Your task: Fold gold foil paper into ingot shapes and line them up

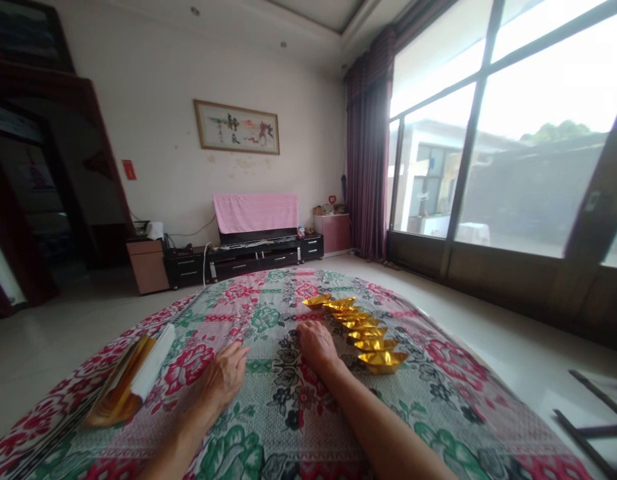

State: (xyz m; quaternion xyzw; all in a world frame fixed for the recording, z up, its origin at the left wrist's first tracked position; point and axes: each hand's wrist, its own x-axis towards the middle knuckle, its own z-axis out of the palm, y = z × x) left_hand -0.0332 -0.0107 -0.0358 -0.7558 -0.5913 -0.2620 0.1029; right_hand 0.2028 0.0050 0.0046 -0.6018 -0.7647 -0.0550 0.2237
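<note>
My left hand [230, 370] is over the patterned tablecloth [268, 393], its fingers stretched toward the middle and nothing visible in them. To its right, my right hand [317, 345] is low over the cloth with fingers curled together; no object shows in it, though the fingertips are partly hidden. Just beyond and to the right of that hand runs a slanting row of several folded gold paper ingots [383, 362], the far one [317, 301] a little apart from the others. A stack of gold paper sheets [126, 380] lies at the left, partly within a white wrapper [153, 360].
Past the round table's far edge stands a black low cabinet [258, 260], with a pink cloth [256, 212] draped over something on it. Large windows [528, 167] and a dark curtain [368, 153] are at the right. Dark metal bars [588, 433] show at lower right.
</note>
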